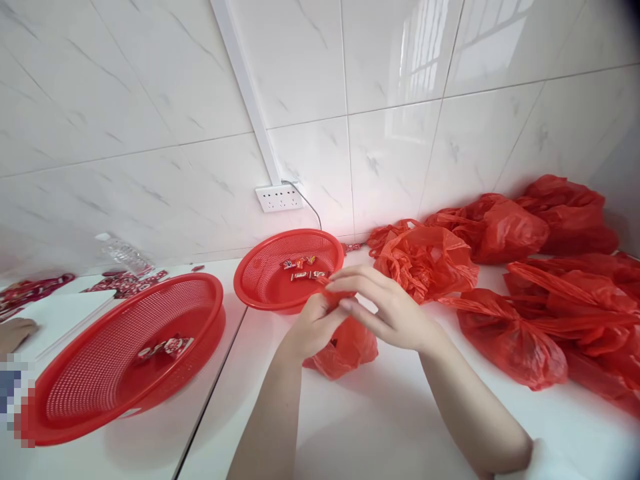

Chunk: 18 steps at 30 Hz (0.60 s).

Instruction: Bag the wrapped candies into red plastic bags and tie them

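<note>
In front of me a small, filled red plastic bag [345, 350] rests on the white table, with dark bits showing faintly through it. My left hand [316, 325] is closed around the gathered top of this bag. My right hand [393, 308] arches over from the other side, its fingertips and thumb at the bag's neck beside my left thumb. Part of the neck is hidden behind my fingers. Just behind my hands stands a round red plastic basket [260, 263] with several small wrapped candies [301, 267] in it.
On the left is a larger red basket [85, 373] with a few wrapped candies. Beyond it lie a clear plastic bottle [123, 253] and red patterned packets [130, 283]. Another person's hand [17, 335] shows at the left edge. Several tied red bags [515, 340] and loose bags [425, 260] fill the right.
</note>
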Each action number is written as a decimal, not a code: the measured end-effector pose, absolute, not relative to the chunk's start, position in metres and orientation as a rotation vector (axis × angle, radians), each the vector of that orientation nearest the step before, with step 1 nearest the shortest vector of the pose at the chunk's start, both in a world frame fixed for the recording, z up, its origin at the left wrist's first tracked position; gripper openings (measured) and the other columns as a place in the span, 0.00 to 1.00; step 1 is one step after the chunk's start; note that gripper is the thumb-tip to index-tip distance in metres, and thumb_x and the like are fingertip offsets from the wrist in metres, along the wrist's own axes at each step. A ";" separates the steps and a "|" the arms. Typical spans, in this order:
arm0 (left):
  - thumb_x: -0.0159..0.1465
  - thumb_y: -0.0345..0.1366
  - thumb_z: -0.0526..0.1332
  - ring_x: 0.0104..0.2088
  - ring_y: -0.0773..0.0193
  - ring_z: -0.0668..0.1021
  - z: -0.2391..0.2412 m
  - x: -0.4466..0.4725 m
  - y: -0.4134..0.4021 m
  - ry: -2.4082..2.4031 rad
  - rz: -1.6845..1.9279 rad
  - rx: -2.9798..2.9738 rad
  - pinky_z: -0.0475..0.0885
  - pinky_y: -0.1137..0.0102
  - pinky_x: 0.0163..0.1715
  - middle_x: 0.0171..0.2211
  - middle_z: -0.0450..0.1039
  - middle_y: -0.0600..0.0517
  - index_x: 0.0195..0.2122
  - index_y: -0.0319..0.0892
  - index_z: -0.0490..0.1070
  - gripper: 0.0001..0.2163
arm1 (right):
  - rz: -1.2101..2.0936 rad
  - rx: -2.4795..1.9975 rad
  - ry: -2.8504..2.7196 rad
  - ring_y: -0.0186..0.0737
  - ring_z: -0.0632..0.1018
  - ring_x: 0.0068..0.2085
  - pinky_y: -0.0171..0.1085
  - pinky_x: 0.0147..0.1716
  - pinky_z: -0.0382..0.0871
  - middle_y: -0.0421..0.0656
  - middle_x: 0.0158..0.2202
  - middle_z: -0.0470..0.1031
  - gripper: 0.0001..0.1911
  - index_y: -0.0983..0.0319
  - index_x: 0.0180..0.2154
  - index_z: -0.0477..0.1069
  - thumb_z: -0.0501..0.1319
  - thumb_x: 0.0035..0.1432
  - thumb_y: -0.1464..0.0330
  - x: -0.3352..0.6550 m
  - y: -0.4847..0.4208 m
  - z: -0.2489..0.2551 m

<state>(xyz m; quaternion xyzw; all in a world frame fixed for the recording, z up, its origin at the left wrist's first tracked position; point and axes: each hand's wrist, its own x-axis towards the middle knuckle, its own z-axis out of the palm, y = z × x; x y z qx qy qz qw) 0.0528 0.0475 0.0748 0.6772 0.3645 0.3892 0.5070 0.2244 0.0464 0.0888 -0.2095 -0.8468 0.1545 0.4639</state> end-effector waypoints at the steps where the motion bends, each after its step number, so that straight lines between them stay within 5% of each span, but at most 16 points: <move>1: 0.64 0.41 0.58 0.20 0.71 0.66 0.073 0.052 0.048 0.922 0.956 1.537 0.64 0.75 0.20 0.20 0.62 0.56 0.27 0.42 0.69 0.11 | 0.417 -0.579 -2.084 0.41 0.72 0.52 0.43 0.50 0.70 0.48 0.52 0.71 0.16 0.59 0.53 0.65 0.51 0.65 0.73 0.226 0.048 0.089; 3: 0.63 0.45 0.60 0.16 0.74 0.59 0.070 0.051 0.049 0.973 0.971 1.370 0.57 0.76 0.16 0.17 0.57 0.59 0.28 0.41 0.69 0.12 | 0.515 -0.652 -2.117 0.40 0.74 0.50 0.41 0.47 0.71 0.47 0.51 0.72 0.18 0.59 0.53 0.65 0.50 0.64 0.75 0.230 0.050 0.087; 7: 0.62 0.47 0.60 0.17 0.75 0.62 0.071 0.050 0.050 0.939 0.897 1.286 0.61 0.75 0.18 0.21 0.67 0.54 0.27 0.39 0.73 0.16 | 0.549 -0.687 -2.096 0.36 0.76 0.39 0.36 0.38 0.71 0.43 0.40 0.76 0.15 0.60 0.46 0.69 0.51 0.61 0.78 0.232 0.057 0.081; 12: 0.63 0.48 0.58 0.11 0.75 0.52 0.070 0.048 0.058 0.973 0.946 1.159 0.64 0.74 0.18 0.09 0.51 0.62 0.38 0.39 0.76 0.17 | 0.519 -0.808 -1.890 0.35 0.76 0.36 0.35 0.37 0.69 0.41 0.35 0.75 0.10 0.61 0.38 0.70 0.53 0.58 0.77 0.239 0.070 0.076; 15: 0.63 0.47 0.58 0.12 0.75 0.58 0.067 0.048 0.066 0.922 0.993 1.096 0.65 0.74 0.20 0.14 0.65 0.56 0.43 0.38 0.76 0.17 | 0.606 -0.873 -1.725 0.35 0.75 0.35 0.36 0.36 0.70 0.41 0.33 0.73 0.06 0.61 0.34 0.68 0.54 0.57 0.75 0.247 0.071 0.079; 18: 0.63 0.45 0.60 0.15 0.73 0.62 0.066 0.048 0.070 0.874 0.998 1.109 0.65 0.74 0.21 0.15 0.65 0.54 0.38 0.37 0.78 0.15 | 0.824 -0.692 -1.793 0.35 0.74 0.34 0.36 0.36 0.70 0.41 0.32 0.72 0.06 0.61 0.33 0.67 0.54 0.58 0.75 0.251 0.060 0.088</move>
